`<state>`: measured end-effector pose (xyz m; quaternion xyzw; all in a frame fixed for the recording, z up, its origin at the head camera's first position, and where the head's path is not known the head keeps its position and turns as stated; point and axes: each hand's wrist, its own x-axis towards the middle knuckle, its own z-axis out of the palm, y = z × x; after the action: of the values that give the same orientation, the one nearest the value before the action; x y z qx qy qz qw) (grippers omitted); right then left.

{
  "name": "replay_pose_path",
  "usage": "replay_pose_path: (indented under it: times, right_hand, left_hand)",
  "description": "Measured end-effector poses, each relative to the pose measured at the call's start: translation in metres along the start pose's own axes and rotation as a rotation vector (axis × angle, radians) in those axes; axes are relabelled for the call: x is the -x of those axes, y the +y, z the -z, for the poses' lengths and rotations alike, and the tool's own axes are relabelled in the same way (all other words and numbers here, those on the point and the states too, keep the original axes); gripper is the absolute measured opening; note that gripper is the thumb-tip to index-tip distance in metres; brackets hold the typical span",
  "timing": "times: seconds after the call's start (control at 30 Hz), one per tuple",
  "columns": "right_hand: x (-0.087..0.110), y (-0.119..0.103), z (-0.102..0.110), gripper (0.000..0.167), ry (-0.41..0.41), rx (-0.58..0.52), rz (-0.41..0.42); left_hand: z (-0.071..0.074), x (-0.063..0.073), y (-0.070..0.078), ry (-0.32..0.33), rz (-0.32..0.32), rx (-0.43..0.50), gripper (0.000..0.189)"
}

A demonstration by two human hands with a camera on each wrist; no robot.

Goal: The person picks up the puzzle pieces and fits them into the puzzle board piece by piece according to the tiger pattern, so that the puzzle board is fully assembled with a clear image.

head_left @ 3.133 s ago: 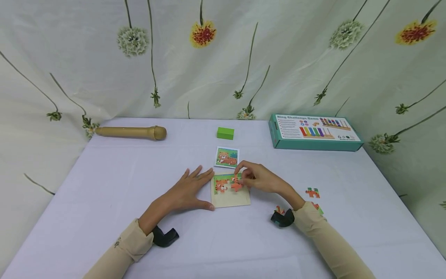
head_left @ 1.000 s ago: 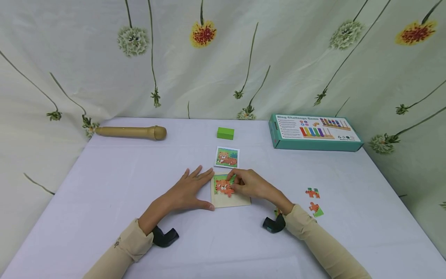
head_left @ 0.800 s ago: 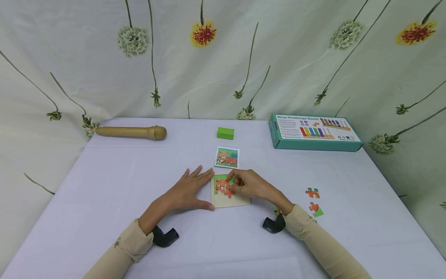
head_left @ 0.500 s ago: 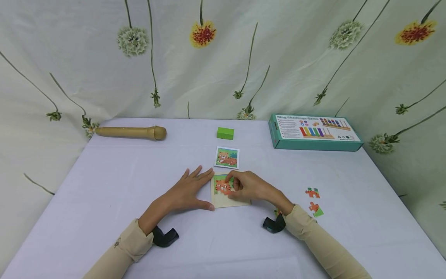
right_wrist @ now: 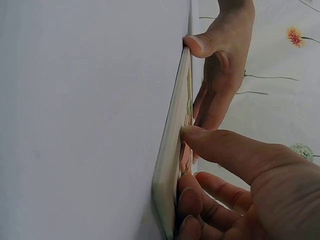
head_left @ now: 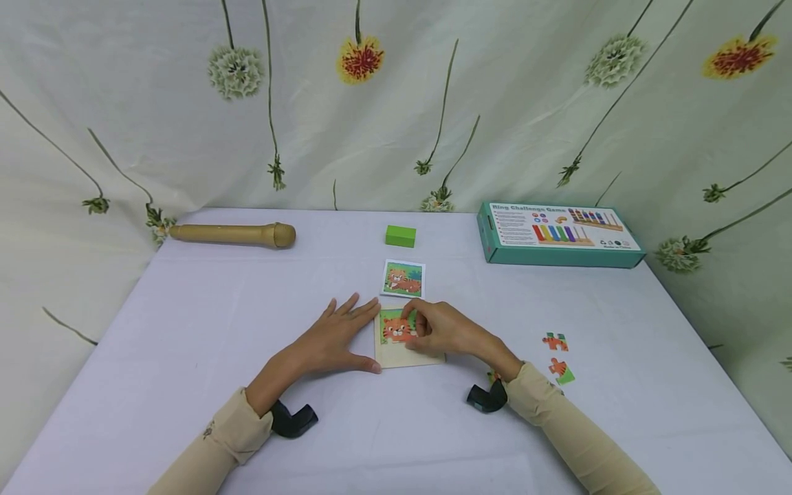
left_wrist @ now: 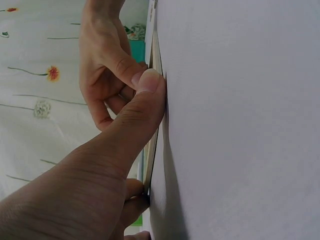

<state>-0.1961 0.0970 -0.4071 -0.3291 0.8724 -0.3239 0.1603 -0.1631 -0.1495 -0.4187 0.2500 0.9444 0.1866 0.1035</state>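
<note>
My left hand [head_left: 339, 338] lies spread, fingers touching the wooden puzzle board [head_left: 399, 356] — my right hand [head_left: 444, 328], fingers curled, pinches a tiger piece [head_left: 408, 333].

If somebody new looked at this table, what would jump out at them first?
Probably the middle of the white table, where the left hand lies spread against the pale puzzle board and the right hand appears to pinch an orange tiger piece on it. Then, likely the teal game box at the back right and the bright green block behind the picture card.
</note>
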Motion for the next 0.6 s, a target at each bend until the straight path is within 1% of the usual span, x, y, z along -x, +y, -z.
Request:
replay_pose_path:
  times: [0.17,0.3,0.6]
  right_hand:
    - [-0.0004,0.0002,0.0003,0.036,0.002,-0.017,-0.003]
    - [-0.0007,0.001,0.0002,0.032,0.002,-0.029,-0.004]
    - [-0.0018,0.0019,-0.0003,0.027,0.01,-0.025,0.003]
  left_hand:
    - [-0.0001,0.0,0.0002,-0.001,0.002,0.0,0.111]
    - [-0.0002,-0.0001,0.0002,0.0,0.005,0.0,0.111]
    - [-0.0003,-0.0003,0.0,-0.002,0.006,0.003,0.111]
